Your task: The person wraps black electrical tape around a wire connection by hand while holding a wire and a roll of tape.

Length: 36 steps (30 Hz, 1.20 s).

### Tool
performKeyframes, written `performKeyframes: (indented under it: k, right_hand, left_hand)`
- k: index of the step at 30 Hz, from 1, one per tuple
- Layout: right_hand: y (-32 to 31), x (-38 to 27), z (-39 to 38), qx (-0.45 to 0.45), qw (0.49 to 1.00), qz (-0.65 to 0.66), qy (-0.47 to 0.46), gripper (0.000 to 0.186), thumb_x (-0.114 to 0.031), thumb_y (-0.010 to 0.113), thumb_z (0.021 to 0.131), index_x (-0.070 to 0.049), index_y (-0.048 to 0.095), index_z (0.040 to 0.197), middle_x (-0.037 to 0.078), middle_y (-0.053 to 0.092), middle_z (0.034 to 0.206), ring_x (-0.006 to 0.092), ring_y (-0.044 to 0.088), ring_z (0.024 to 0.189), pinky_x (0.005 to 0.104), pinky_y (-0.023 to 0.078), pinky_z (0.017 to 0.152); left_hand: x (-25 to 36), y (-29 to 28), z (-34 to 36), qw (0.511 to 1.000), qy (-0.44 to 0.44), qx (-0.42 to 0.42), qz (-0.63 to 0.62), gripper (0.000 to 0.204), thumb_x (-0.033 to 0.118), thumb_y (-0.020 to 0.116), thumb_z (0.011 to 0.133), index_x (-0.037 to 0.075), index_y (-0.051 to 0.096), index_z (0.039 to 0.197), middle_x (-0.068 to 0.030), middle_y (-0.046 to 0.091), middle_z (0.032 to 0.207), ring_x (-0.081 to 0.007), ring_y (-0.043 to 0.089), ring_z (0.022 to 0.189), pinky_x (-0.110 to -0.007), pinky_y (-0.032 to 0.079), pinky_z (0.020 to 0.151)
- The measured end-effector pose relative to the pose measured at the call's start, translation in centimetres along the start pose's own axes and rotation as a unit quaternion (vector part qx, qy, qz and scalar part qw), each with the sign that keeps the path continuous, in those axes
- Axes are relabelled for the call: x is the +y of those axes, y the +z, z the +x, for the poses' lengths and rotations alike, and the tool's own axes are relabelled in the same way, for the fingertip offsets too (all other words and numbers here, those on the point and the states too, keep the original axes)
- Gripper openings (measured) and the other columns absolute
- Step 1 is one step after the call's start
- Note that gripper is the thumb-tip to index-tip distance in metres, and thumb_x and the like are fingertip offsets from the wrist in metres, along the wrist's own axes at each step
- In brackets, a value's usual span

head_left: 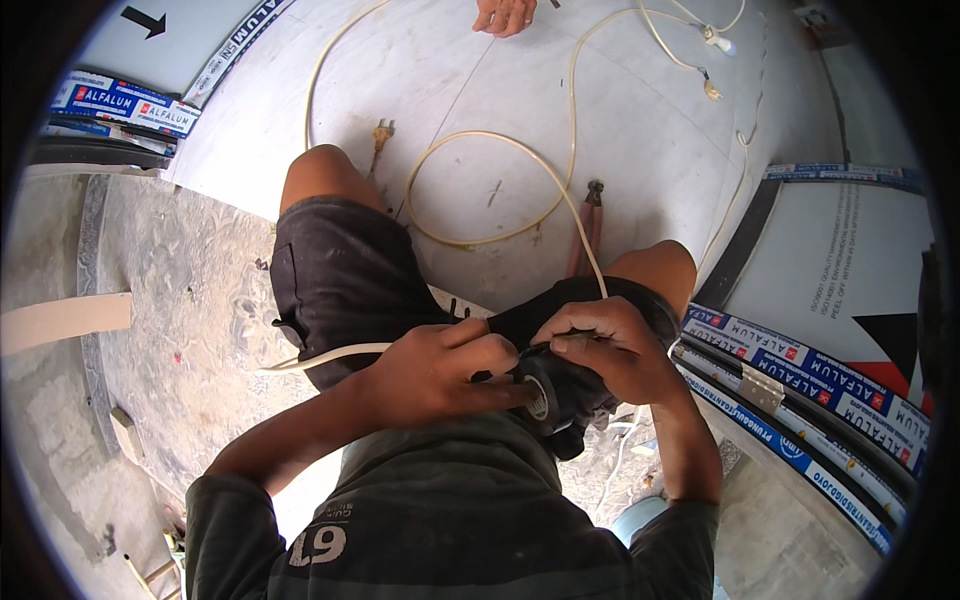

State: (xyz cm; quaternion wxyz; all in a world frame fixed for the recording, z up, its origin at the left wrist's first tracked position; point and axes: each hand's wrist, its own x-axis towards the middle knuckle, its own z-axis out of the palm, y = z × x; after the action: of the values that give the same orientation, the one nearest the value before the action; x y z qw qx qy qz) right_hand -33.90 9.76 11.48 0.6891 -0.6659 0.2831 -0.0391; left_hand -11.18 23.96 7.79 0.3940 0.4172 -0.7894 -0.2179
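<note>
My left hand (445, 368) is closed round a white cable (335, 354) that comes in over my left thigh. Beside its fingertips, at my lap, is a roll of black electrical tape (540, 398). My right hand (612, 345) has its thumb and fingers pinched on a dark strip that looks like the tape, close to the left fingers. The cable joint between the hands is hidden by fingers and dark cloth. A looped length of cable (480, 136) rises from the white surface to behind my right hand.
On the white surface lie a plug (380, 135), reddish-handled pliers (590, 228), another plug (711, 90) and a bulb in a holder (718, 42). Another person's hand (505, 15) rests at the far edge. Wrapped panels (800, 370) stand at right; a cardboard strip (70, 322) is at left.
</note>
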Motion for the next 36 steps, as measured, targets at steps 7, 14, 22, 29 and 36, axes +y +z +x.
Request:
performKeyframes:
  k: [7, 14, 22, 29, 36]
  right_hand:
    - [-0.1, -1.8, 1.1, -0.055, 0.991, 0.008, 0.122, 0.017, -0.008, 0.078, 0.094, 0.007, 0.076, 0.102, 0.009, 0.079, 0.091, 0.0096, 0.072, 0.088, 0.0262, 0.058, 0.080]
    - [1.7, -0.2, 0.6, 0.017, 0.994, -0.091, 0.061, 0.016, -0.012, 0.081, 0.089, 0.000, 0.077, 0.097, 0.011, 0.080, 0.092, 0.0151, 0.075, 0.078, 0.0291, 0.059, 0.072]
    - [1.4, 0.6, 1.0, 0.035, 0.930, -0.329, -0.159, 0.020, -0.018, 0.086, 0.082, -0.008, 0.074, 0.093, 0.009, 0.073, 0.081, 0.0279, 0.072, 0.071, 0.0384, 0.057, 0.063]
    - [2.0, 0.7, 0.9, 0.067, 0.924, -0.328, -0.185, 0.021, -0.018, 0.086, 0.086, -0.007, 0.071, 0.095, 0.008, 0.070, 0.081, 0.0258, 0.071, 0.071, 0.0378, 0.055, 0.061]
    - [2.9, 1.7, 0.5, 0.117, 0.896, -0.350, -0.247, 0.026, -0.013, 0.088, 0.084, -0.005, 0.071, 0.102, 0.009, 0.067, 0.078, 0.0280, 0.069, 0.069, 0.0374, 0.055, 0.060]
  left_hand:
    - [-0.3, -1.1, 0.4, 0.990, 0.066, -0.089, 0.087, 0.032, 0.018, 0.076, 0.080, 0.018, 0.076, 0.112, -0.0007, 0.055, 0.109, -0.0170, 0.061, 0.092, -0.028, 0.059, 0.067]
    - [0.5, 0.5, 0.3, 0.965, -0.190, 0.064, -0.167, 0.025, 0.006, 0.080, 0.082, 0.005, 0.070, 0.105, -0.0102, 0.063, 0.105, -0.0294, 0.072, 0.089, -0.035, 0.059, 0.069]
    - [0.5, -0.9, 1.7, 0.928, -0.289, 0.023, -0.234, 0.007, 0.000, 0.078, 0.088, -0.001, 0.072, 0.092, -0.0086, 0.066, 0.079, -0.0181, 0.065, 0.066, -0.032, 0.050, 0.062]
    - [-0.7, -1.5, 1.7, 0.913, -0.332, -0.010, -0.236, 0.013, 0.008, 0.074, 0.097, -0.004, 0.073, 0.091, -0.0085, 0.072, 0.080, -0.0115, 0.064, 0.068, -0.030, 0.049, 0.064]
    - [-1.5, -1.3, 2.2, 0.759, -0.512, -0.070, -0.397, 0.032, 0.028, 0.070, 0.107, -0.004, 0.078, 0.103, -0.0004, 0.072, 0.085, -0.0055, 0.063, 0.079, -0.027, 0.050, 0.070]
